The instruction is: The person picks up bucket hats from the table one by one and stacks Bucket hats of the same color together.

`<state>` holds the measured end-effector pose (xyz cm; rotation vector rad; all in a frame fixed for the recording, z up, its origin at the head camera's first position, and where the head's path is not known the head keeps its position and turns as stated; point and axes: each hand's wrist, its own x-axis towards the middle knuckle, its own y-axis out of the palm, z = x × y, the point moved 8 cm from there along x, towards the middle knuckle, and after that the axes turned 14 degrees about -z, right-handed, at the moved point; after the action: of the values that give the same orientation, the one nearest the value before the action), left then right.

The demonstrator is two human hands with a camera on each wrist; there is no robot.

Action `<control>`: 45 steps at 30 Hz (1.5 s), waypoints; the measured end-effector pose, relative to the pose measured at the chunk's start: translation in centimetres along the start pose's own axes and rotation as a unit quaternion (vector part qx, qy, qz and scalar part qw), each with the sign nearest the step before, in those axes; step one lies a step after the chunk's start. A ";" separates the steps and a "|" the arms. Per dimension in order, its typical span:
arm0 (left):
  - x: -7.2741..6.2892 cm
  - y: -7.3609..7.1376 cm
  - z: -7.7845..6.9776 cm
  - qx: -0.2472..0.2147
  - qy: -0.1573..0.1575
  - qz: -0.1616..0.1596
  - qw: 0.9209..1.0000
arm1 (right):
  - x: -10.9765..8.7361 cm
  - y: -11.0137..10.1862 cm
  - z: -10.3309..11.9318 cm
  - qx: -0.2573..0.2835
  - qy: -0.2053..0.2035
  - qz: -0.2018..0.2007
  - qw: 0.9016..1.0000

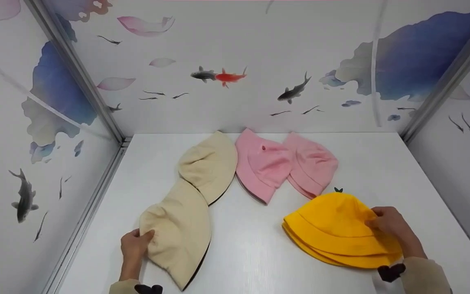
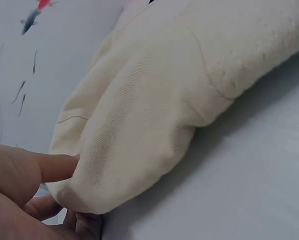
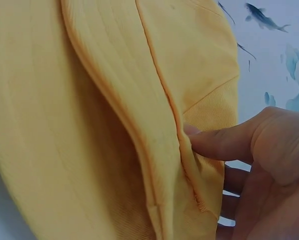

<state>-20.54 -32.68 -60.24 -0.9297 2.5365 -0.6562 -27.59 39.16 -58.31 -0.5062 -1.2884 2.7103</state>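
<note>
Hat in cream (image 1: 180, 228) lies at near left on the white table (image 1: 247, 253), its crown pinched by the left hand (image 1: 134, 246); the right hand (image 1: 393, 226) grips a yellow hat (image 1: 335, 224) at right, nearer than two pink hats (image 1: 269, 165)

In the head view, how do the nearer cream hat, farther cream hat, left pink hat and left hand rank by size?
1. Nearer cream hat
2. Farther cream hat and left pink hat: too alike to rank
3. Left hand
</note>
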 end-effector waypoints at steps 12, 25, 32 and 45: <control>0.2 -0.2 -0.4 -0.012 0.032 -0.018 0.999 | -0.4 0.1 0.5 -0.015 0.019 -0.025 0.999; -0.3 0.3 -0.7 -0.057 0.044 -0.041 0.997 | -0.7 0.6 1.0 -0.009 0.033 -0.061 0.998; -0.5 0.5 -1.3 -0.116 0.042 -0.026 0.992 | -1.1 0.8 1.8 0.017 0.049 -0.079 0.996; -1.0 0.3 -1.7 -0.192 -0.003 -0.018 0.981 | -1.4 1.4 4.2 0.030 0.028 -0.138 0.990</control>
<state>-20.82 -31.34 -58.78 -1.0997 2.6965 -0.1689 -27.65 34.80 -56.57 -0.3637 -1.1628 2.4789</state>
